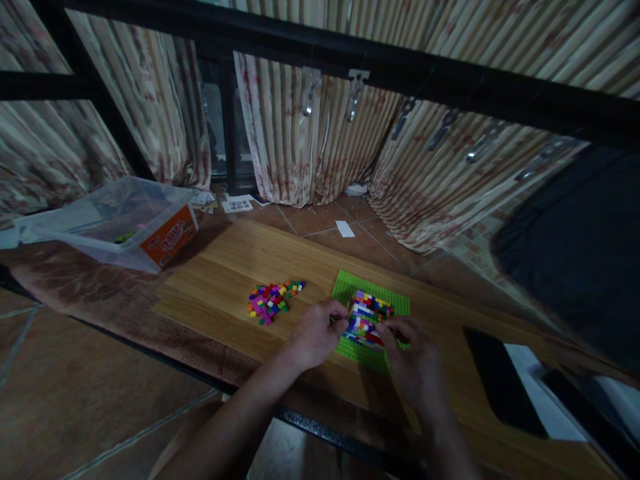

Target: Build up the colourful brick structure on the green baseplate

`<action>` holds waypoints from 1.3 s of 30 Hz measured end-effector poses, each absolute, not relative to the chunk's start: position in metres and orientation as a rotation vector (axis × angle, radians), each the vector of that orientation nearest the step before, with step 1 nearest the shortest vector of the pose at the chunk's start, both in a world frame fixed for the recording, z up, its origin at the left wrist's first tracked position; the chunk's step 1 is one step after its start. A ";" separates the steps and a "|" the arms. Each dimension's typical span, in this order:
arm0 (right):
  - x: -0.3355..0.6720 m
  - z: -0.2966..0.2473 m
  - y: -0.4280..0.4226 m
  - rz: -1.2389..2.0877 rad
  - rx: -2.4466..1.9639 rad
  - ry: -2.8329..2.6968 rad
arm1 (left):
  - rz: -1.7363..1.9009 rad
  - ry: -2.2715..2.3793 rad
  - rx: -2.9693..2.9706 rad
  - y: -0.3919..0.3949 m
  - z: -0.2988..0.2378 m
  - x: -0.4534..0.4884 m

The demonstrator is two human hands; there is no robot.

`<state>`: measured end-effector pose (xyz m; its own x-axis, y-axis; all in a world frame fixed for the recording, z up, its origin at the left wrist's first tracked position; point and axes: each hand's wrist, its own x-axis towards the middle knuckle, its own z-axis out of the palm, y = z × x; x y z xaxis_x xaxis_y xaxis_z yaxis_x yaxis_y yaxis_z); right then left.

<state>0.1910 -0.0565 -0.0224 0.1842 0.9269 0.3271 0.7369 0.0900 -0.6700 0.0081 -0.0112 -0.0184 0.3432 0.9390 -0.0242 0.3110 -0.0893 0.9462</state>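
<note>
A many-coloured structure of toy building bricks [364, 313] stands on a green studded baseplate [370, 359]. My left hand [320, 331] is at the structure's left side, thumb and forefinger pinched together near its edge; whatever lies between the fingertips is too small to make out. On the opposite side, my right hand [414, 350] has its fingers bent against the structure, the thumb at its front right and the fingers behind. To the left of my hands, a heap of loose coloured bricks [270, 300] lies on the wooden board [220, 267].
A clear plastic box [115, 220] with an orange label stands at the far left, a few bricks inside. At the right lie a black flat object [503, 380] and a white sheet [540, 393]. A dark metal bar [400, 63] with hanging clips crosses above.
</note>
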 end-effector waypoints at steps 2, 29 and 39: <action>0.191 -0.022 -0.056 0.230 -1.754 -1.528 | 0.794 1.161 1.609 -0.011 -0.018 0.008; 0.187 -0.048 -0.049 0.340 -1.934 -1.283 | 0.676 1.250 1.751 -0.019 -0.025 0.012; 0.169 -0.024 -0.063 -0.029 -1.651 -1.349 | 0.846 1.589 1.815 0.012 -0.008 -0.084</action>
<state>0.1690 -0.0625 -0.0236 0.3862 0.7394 0.5515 0.7624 0.0807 -0.6421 -0.0838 0.0120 -0.0080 0.0907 0.9921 0.0869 0.6264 -0.1247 0.7695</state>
